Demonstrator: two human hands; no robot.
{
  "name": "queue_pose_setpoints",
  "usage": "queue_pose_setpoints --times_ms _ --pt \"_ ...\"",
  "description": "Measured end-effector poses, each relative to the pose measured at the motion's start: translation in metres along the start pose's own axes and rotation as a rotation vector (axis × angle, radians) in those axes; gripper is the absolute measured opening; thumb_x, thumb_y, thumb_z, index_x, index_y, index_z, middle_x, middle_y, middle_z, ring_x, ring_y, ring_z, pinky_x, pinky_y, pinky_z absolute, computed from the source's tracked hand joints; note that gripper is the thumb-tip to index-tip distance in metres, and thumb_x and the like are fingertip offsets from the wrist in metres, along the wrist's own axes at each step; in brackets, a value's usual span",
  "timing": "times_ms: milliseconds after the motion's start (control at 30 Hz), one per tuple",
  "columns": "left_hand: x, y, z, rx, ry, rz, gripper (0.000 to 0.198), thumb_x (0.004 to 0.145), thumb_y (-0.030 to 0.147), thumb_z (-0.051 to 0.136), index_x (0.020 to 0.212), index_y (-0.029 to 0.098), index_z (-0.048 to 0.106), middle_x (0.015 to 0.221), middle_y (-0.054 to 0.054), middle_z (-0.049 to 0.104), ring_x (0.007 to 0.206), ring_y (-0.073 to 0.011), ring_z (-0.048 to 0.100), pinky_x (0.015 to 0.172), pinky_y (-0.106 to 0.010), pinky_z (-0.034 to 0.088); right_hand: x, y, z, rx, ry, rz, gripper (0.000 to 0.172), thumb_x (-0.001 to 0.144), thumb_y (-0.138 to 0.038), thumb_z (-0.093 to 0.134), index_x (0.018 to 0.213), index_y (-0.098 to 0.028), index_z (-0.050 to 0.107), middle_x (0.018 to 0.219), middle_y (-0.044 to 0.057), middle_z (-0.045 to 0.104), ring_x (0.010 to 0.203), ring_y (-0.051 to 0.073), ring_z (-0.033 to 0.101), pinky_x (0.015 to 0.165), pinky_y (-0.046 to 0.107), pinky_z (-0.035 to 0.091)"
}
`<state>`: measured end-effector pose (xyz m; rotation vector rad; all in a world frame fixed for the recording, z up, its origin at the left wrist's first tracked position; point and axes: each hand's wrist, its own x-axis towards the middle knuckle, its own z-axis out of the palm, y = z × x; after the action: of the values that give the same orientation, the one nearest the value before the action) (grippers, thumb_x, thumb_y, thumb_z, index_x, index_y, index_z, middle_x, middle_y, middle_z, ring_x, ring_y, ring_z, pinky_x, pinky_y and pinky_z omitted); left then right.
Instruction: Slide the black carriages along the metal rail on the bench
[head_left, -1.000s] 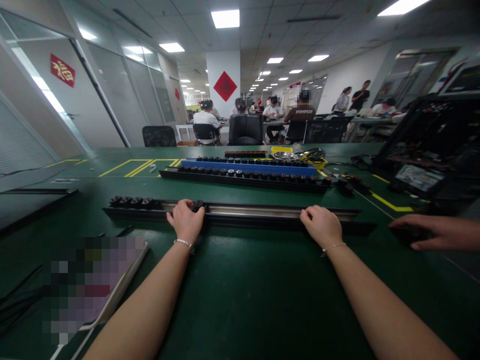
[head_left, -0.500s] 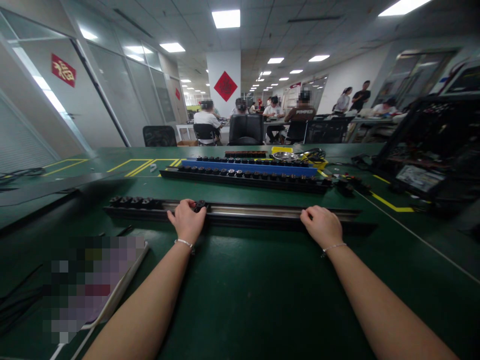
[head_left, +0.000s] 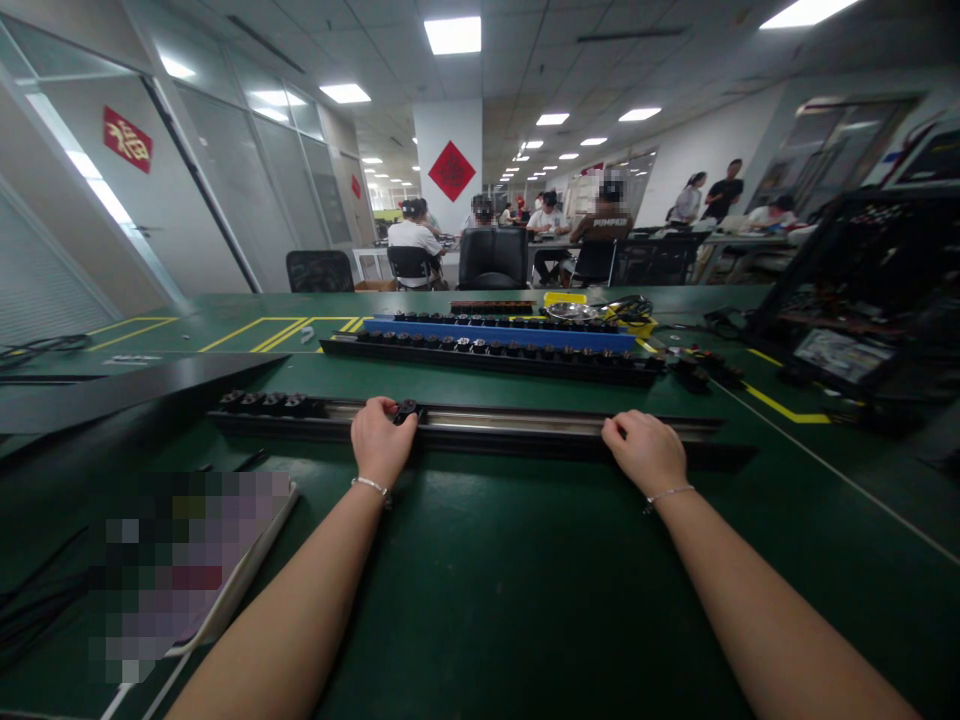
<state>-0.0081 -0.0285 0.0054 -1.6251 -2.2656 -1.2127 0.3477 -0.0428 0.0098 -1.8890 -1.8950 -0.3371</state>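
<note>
A long black rail (head_left: 510,438) with a bright metal channel lies across the table in front of me. My left hand (head_left: 380,440) is closed on a small black socket-like module (head_left: 407,410) sitting in the channel, thumb on its near side. Part of the module is hidden behind the fingers. My right hand (head_left: 643,450) is closed around the rail's near edge, right of centre, its fingertips curled out of sight. Several similar black modules (head_left: 262,402) sit at the rail's left end.
Behind it lie another black rail (head_left: 495,362) full of modules and a blue strip (head_left: 510,333). A tablet-like slab (head_left: 247,570) with blurred surface is at left front, a dark panel (head_left: 135,400) beyond. An open black machine casing (head_left: 847,300) stands right. People sit at far tables.
My left hand has slid slightly right along the rail together with the module. The dark panel at the left has shifted and reaches further right. My right hand is nearly still.
</note>
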Motion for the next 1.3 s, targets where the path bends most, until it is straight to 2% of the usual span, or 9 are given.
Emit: queue_pose_setpoints --times_ms 300,1033,1133,1300 --pt "-0.0006 -0.0001 0.0011 -0.038 -0.008 0.019 0.028 0.067 0.033 0.063 0.09 0.019 0.052 0.089 -0.005 0.066 0.091 -0.0246 0.06 0.085 -0.037 0.043 -0.0001 0.0013 0.0028 -0.015 0.036 -0.013 0.034 0.085 -0.033 0.038 0.057 -0.019 0.051 0.068 0.004 0.058 0.069 0.015 0.048 0.059 0.029 0.025" --pt "-0.0031 0.0014 0.0025 -0.069 -0.018 0.106 0.029 0.068 0.036 0.061 0.091 0.019 0.057 0.088 -0.005 0.068 0.089 -0.0236 0.06 0.085 -0.037 0.043 -0.0003 0.0004 0.0004 0.021 -0.011 0.016 0.034 0.085 -0.033 0.038 0.057 -0.019 0.05 0.068 0.002 0.056 0.067 0.015 0.047 0.059 0.029 0.025" --pt "-0.0046 0.0041 0.0008 -0.026 -0.038 0.101 0.029 0.069 0.037 0.06 0.092 0.019 0.058 0.09 -0.005 0.068 0.094 -0.0242 0.059 0.092 -0.04 0.04 -0.0001 0.0011 0.0013 0.018 -0.005 0.009 0.033 0.085 -0.033 0.038 0.057 -0.019 0.051 0.068 0.002 0.057 0.067 0.015 0.047 0.059 0.028 0.025" --pt "-0.008 0.0083 -0.0005 0.065 -0.067 0.089 0.027 0.073 0.041 0.056 0.09 0.02 0.062 0.098 -0.008 0.066 0.107 -0.0265 0.053 0.105 -0.048 0.026 -0.0002 0.0008 0.0016 -0.009 0.011 0.002 0.033 0.085 -0.033 0.039 0.058 -0.019 0.052 0.069 0.003 0.058 0.069 0.015 0.048 0.059 0.029 0.025"
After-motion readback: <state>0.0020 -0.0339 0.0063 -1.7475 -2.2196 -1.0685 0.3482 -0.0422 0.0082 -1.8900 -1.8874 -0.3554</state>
